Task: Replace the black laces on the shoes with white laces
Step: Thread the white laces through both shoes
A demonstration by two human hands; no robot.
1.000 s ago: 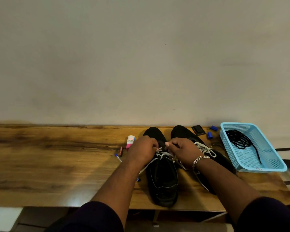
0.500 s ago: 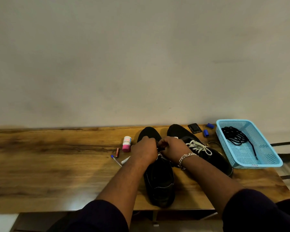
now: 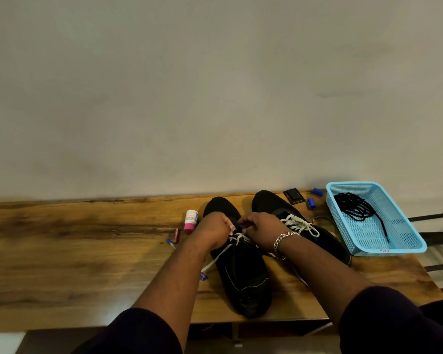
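Note:
Two black shoes stand side by side on the wooden table [image 3: 62, 264]. The left shoe [image 3: 243, 274] carries a white lace [image 3: 219, 254] across its eyelets, with a loose end trailing down to the left. My left hand [image 3: 211, 229] and my right hand [image 3: 260, 227] meet over its eyelets, both with fingers curled, pinching the white lace. The right shoe [image 3: 325, 241] has a white lace tied in a bow [image 3: 301, 224]. The black laces [image 3: 356, 208] lie coiled in the blue basket [image 3: 407, 247].
Left of the shoes lie a small white and pink bottle [image 3: 191, 221], a battery [image 3: 176, 235] and a pen tip [image 3: 170, 243]. Behind the right shoe sit a black case [image 3: 294, 196] and two blue caps [image 3: 311, 203]. The wall runs along the table's far edge.
Both hands first closed together over the left shoe's eyelets, then drew slightly apart. The white lace end now trails lower left. The view shifted a little.

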